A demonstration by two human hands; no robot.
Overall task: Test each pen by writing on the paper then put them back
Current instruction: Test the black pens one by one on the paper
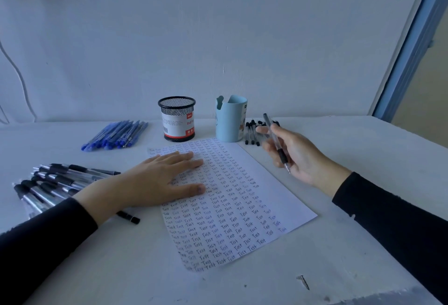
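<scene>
The paper [242,207], nearly filled with rows of "Test", lies angled on the tabletop [339,244]. The left hand [160,178] presses flat on its upper left part, fingers straight and together, evidently to stop the sheet sliding. The right hand [298,156] pinches a black-grip pen [276,139] just beyond the paper's right edge, tip down, probably between test and return. Black pens [60,183] lie at left. Farther back are blue pens [116,135], a mesh holder [177,118] and a light-blue cup [230,120].

Dim, cool, blue-tinted light fills the scene; the only warm patch lies past the blue frame [409,47] at three o'clock. Shadows on the white counter [351,207] are soft and faint. Wide-angle bending bows the counter's far edge. The right hand [299,156] and its clear black-gripped pen [276,141] look slightly blurred.
</scene>
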